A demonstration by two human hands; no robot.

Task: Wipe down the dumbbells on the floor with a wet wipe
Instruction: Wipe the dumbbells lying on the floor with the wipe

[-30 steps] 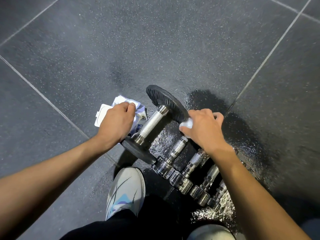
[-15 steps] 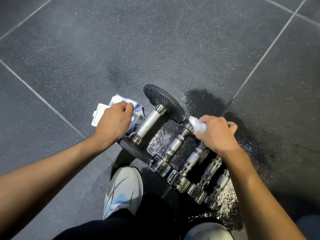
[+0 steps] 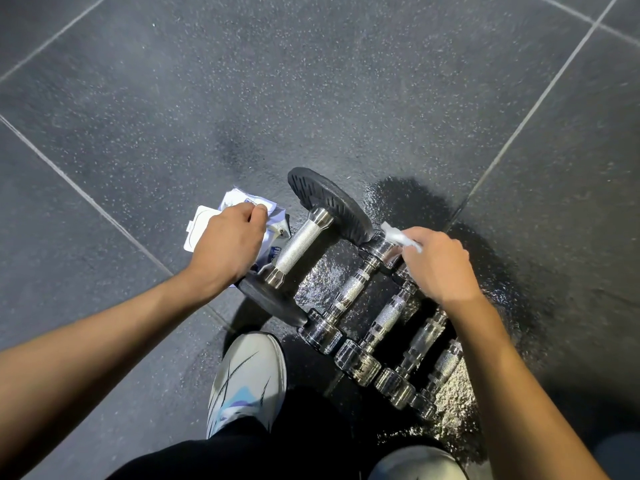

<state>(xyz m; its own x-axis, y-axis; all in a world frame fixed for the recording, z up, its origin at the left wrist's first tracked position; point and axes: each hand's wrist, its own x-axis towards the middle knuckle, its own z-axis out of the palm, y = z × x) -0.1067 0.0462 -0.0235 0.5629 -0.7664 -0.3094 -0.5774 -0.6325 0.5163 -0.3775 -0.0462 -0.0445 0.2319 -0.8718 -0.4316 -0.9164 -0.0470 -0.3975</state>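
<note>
Midway, I judge: the right grip (image 3: 440, 268) pinches the wet wipe (image 3: 394, 235) against a chrome dumbbell (image 3: 353, 287) at its 1 o'clock end. The left grip (image 3: 228, 244) clamps the wipe pack (image 3: 201, 223) at 9 o'clock. The other dumbbells (image 3: 391, 317), side by side on the floor (image 3: 311, 81), likely remain.

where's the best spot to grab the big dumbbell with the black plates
Take the big dumbbell by its knurled handle, reaching down from above and wrapping round the bar. It lies level and bare between the two wide black plates, which are too broad to grip; the wipe pack crowds its left side.
</note>
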